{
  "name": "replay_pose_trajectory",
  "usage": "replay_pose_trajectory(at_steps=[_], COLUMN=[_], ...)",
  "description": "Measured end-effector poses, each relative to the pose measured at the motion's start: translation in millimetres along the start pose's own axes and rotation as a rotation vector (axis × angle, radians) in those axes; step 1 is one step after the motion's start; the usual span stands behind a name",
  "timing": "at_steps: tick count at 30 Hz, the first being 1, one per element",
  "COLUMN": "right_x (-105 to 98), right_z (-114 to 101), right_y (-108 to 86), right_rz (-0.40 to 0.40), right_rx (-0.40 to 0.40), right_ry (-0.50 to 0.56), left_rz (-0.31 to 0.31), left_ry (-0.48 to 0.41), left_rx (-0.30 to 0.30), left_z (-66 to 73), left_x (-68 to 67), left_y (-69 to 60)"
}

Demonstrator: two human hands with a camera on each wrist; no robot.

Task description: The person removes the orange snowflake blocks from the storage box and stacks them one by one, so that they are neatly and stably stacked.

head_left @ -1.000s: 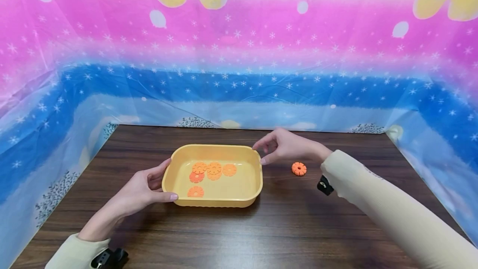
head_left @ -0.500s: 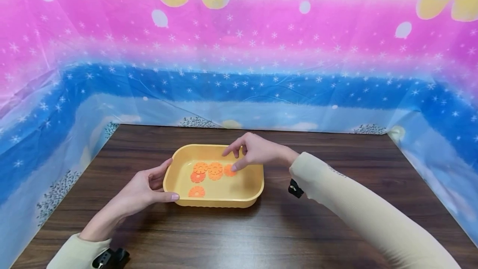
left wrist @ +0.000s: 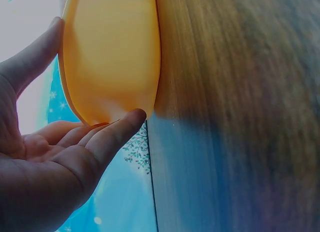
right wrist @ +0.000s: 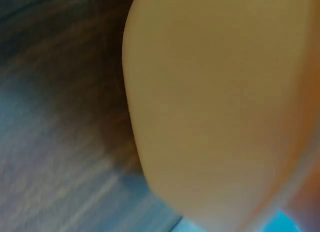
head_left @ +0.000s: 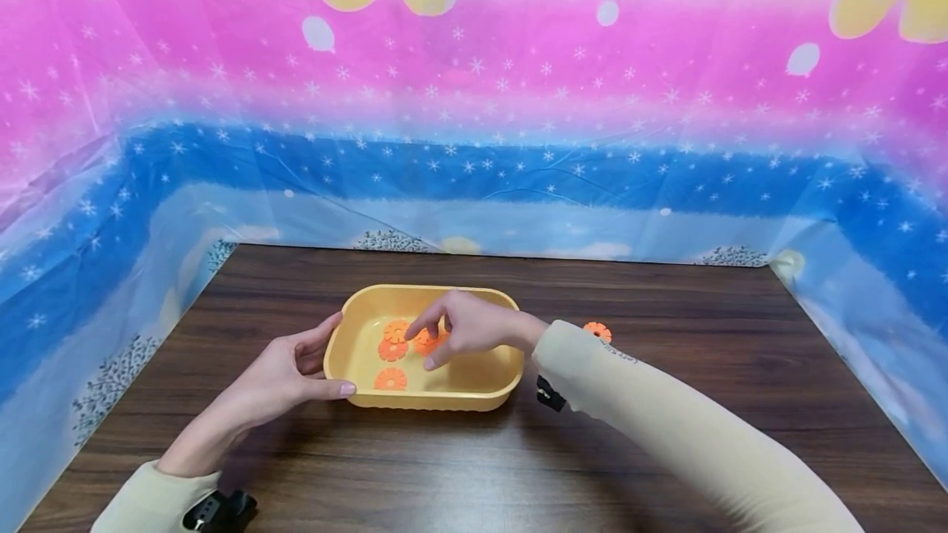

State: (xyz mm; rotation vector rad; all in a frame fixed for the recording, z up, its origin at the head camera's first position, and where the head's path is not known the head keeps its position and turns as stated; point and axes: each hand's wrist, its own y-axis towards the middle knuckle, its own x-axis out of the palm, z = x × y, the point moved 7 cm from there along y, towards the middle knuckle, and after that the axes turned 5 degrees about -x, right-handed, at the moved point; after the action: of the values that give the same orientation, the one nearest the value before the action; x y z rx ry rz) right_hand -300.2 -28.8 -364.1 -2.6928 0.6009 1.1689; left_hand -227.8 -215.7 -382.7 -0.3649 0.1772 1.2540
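Observation:
A yellow plastic tray (head_left: 467,383) stands on the table, its raised wall also filling much of both wrist views. My left hand (head_left: 277,373) holds its left end, the thumb at the near corner and the fingers farther back along the rim. Several orange notched discs lie inside, among them a near one (head_left: 390,379) and a redder one (head_left: 392,349). My right hand (head_left: 474,326) is over the tray, thumb and forefinger apart above the middle discs (head_left: 425,342), which it partly covers. Whether a fingertip touches a disc cannot be told.
Another orange notched disc (head_left: 597,331) lies on the brown wooden table (head_left: 415,467), right of the tray and partly behind my right sleeve (head_left: 652,385). A patterned cloth (head_left: 481,171) hangs along the table's back and sides.
My right hand has moved left from the tray's right rim to over the discs inside. The disc on the table was hidden by the sleeve and shows again. My left hand stays put.

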Motion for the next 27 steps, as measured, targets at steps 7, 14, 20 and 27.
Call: replay_pose_trajectory(at_steps=[7, 14, 20, 27], right_x=[17.7, 29.2, 36.5, 42.0], right_z=[0.1, 1.0, 0.2, -1.2], right_y=[10.6, 16.6, 22.3, 24.9], right_rz=[-0.033, -0.047, -0.062, -0.094], right_rx=[0.02, 0.022, 0.018, 0.053], right_ry=[-0.042, -0.096, -0.119, -0.158], left_rz=[-0.002, 0.0, 0.0, 0.001], left_ry=[0.011, 0.018, 0.019, 0.009], left_rx=[-0.002, 0.007, 0.008, 0.013], left_z=[-1.4, -1.3, -1.0, -1.5], left_x=[-0.3, -0.9, -0.9, -0.8], left_y=[0.4, 0.5, 0.3, 0.4])
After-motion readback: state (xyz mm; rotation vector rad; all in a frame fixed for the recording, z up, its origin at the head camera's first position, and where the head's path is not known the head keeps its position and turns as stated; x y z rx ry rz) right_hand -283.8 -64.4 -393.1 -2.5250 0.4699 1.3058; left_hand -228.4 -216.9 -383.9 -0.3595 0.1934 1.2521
